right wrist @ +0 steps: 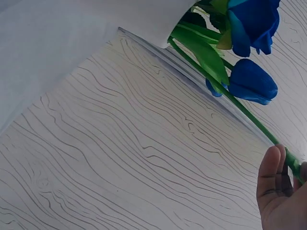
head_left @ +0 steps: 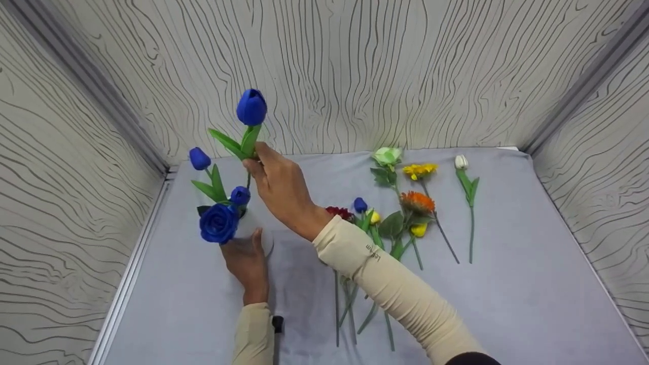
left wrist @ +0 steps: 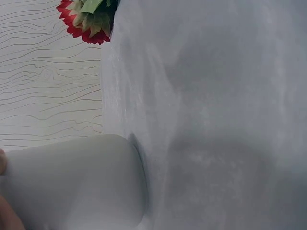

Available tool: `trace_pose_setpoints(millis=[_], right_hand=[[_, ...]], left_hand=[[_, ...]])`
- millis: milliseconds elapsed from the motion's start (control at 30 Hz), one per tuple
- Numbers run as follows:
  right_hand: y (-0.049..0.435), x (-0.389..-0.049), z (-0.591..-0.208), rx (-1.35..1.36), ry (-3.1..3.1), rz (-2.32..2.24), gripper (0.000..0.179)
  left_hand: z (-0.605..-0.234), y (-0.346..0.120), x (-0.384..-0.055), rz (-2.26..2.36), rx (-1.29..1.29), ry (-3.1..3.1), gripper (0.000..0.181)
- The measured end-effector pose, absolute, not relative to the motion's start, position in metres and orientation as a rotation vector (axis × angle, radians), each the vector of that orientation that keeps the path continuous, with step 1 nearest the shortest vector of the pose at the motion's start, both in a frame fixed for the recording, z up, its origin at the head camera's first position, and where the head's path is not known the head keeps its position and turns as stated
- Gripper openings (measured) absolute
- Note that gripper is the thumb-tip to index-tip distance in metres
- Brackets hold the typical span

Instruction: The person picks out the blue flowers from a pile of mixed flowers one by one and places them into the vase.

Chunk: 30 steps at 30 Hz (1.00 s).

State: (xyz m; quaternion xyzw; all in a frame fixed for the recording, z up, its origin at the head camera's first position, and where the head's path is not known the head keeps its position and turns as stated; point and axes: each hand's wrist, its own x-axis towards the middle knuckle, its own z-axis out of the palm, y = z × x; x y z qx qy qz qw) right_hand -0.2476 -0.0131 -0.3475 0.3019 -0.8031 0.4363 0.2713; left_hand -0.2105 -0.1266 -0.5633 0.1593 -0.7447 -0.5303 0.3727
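Observation:
My left hand (head_left: 247, 266) grips a white vase (left wrist: 76, 184) that stands upright on the cloth; thumb and fingertips show at its upper part in the left wrist view. A blue rose (head_left: 219, 223), a smaller blue bloom (head_left: 240, 195) and a blue tulip (head_left: 200, 158) rise from the vase. Above them, my right hand (head_left: 285, 190) pinches another blue tulip (head_left: 252, 108) by its stem, just under the leaves. In the right wrist view that tulip's green stem (right wrist: 244, 110) slants down to the vase's mouth, its lower end hidden inside.
Several loose flowers lie on the grey cloth (head_left: 507, 294) to the right: a red one (head_left: 339, 213), a small blue tulip (head_left: 360, 205), an orange one (head_left: 418, 202), a pale green rose (head_left: 388, 156) and a white tulip (head_left: 461, 162). Wood-patterned panels (head_left: 324, 76) enclose the table.

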Motion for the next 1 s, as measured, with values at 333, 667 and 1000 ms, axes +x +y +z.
trace_pose_setpoints(millis=[333,667,1000], right_hand=[[-0.022,-0.248,-0.358,0.885,-2.163,1.270,0.019],[-0.023,-0.250,-0.363,0.887,-2.199,1.307,0.021],[-0.018,-0.245,-0.345,0.904,-2.019,1.313,0.016]], left_hand=[[-0.563,-0.126,-0.211,-1.388,0.434,-1.919,0.088],[-0.563,-0.126,-0.210,-1.366,0.378,-1.916,0.083],[-0.564,-0.126,-0.210,-1.361,0.347,-1.901,0.083]])
